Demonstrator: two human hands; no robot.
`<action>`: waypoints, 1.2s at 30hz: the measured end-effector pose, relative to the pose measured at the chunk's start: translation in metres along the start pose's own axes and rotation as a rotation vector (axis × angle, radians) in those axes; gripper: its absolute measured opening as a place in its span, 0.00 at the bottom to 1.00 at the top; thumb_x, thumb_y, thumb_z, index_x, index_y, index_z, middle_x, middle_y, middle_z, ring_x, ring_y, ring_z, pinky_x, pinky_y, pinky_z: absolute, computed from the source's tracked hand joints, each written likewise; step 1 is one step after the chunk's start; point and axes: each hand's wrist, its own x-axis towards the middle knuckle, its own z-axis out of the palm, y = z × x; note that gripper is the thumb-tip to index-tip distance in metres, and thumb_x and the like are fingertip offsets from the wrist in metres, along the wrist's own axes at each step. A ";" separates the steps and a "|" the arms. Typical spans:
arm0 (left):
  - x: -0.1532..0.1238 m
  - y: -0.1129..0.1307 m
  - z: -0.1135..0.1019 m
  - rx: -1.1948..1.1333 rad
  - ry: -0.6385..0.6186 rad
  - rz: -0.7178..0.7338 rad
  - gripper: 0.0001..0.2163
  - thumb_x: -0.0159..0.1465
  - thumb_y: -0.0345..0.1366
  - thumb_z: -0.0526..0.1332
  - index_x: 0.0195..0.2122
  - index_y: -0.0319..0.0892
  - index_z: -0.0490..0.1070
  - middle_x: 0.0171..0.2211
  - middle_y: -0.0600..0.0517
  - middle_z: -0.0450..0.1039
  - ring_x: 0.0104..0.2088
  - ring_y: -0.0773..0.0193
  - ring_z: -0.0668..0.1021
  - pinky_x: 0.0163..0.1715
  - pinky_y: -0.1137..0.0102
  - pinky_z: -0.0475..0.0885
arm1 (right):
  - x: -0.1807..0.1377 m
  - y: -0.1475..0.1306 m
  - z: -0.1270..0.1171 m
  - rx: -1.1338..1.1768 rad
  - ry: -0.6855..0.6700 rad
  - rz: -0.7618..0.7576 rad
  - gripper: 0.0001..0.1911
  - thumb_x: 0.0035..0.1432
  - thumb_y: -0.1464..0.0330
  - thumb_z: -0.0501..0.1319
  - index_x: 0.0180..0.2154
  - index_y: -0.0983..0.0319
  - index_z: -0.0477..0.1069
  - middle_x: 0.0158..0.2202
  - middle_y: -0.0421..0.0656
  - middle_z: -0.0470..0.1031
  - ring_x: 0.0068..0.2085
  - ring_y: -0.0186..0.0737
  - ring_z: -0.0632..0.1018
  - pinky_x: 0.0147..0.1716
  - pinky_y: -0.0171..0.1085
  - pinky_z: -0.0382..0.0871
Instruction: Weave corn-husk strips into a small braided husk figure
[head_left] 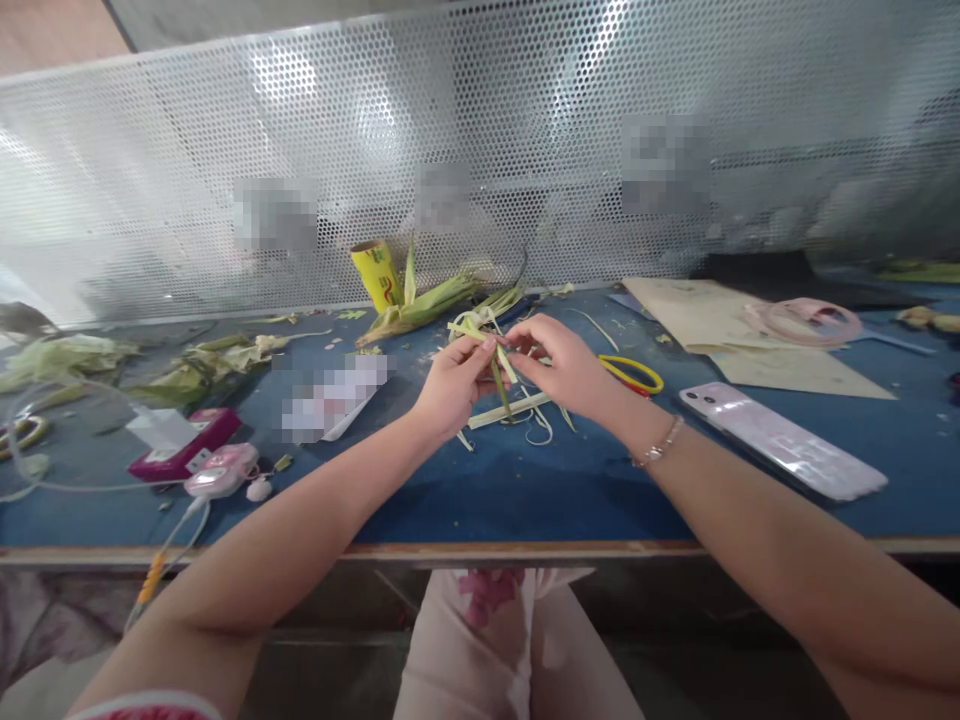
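Two bare hands meet above the middle of the blue table top, both pinching one bundle of pale green leaf strips: left hand with thumb and fingers closed on the strips from the left, right hand closed on them from the right, fingertips of the two nearly touching; a thin bracelet sits on the right wrist

Loose strip ends hang down from the grip to the table, where cut slivers lie just beneath

Edges and room: wooden front edge runs straight across below both forearms; bare blue surface lies between that edge and the hands; a perforated metal screen closes the far side

Items to the right: yellow-handled scissors just beside the right hand, a pink phone lying flat near the right forearm, cardboard sheets further back with a pink coil on them

Items to the left: a magenta box, a small pink device with a cable, heaps of green husk

Far centre: a yellow roll leaning by a bunch of long leaves
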 end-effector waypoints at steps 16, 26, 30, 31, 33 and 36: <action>0.002 -0.005 0.002 0.058 0.112 0.080 0.06 0.53 0.33 0.65 0.29 0.38 0.69 0.21 0.56 0.70 0.22 0.73 0.73 0.29 0.73 0.72 | 0.000 0.009 0.020 0.409 -0.082 0.371 0.05 0.55 0.68 0.57 0.35 0.59 0.62 0.32 0.43 0.74 0.31 0.38 0.76 0.31 0.41 0.72; 0.005 -0.011 -0.005 0.249 0.129 0.204 0.08 0.55 0.36 0.63 0.25 0.39 0.66 0.20 0.57 0.66 0.21 0.74 0.69 0.25 0.76 0.66 | -0.001 -0.010 0.018 0.005 -0.139 0.261 0.05 0.59 0.71 0.51 0.30 0.60 0.61 0.25 0.39 0.67 0.26 0.34 0.67 0.25 0.36 0.58; 0.006 -0.014 -0.006 0.232 0.141 0.245 0.08 0.57 0.36 0.62 0.25 0.39 0.66 0.21 0.56 0.65 0.23 0.73 0.68 0.27 0.75 0.65 | -0.004 -0.014 0.020 0.048 -0.080 0.184 0.05 0.59 0.70 0.51 0.29 0.60 0.59 0.23 0.37 0.63 0.24 0.33 0.64 0.25 0.36 0.56; 0.006 -0.014 -0.005 0.217 0.148 0.254 0.08 0.57 0.36 0.61 0.25 0.39 0.66 0.21 0.57 0.64 0.23 0.74 0.68 0.27 0.75 0.65 | -0.005 -0.014 0.021 0.066 -0.058 0.163 0.05 0.59 0.70 0.51 0.29 0.59 0.58 0.22 0.36 0.63 0.24 0.32 0.63 0.25 0.36 0.55; 0.005 -0.012 -0.003 0.172 0.164 0.250 0.08 0.57 0.36 0.61 0.24 0.39 0.66 0.20 0.57 0.63 0.22 0.74 0.67 0.26 0.76 0.64 | -0.007 -0.014 0.024 0.100 -0.015 0.138 0.06 0.60 0.69 0.51 0.30 0.59 0.58 0.23 0.36 0.62 0.23 0.32 0.62 0.24 0.35 0.55; 0.002 -0.009 0.002 0.082 0.181 0.208 0.10 0.57 0.36 0.62 0.23 0.39 0.64 0.19 0.57 0.63 0.22 0.74 0.66 0.25 0.76 0.62 | -0.008 -0.010 0.028 0.151 0.034 0.127 0.06 0.60 0.66 0.52 0.30 0.59 0.59 0.24 0.36 0.64 0.24 0.32 0.63 0.25 0.35 0.56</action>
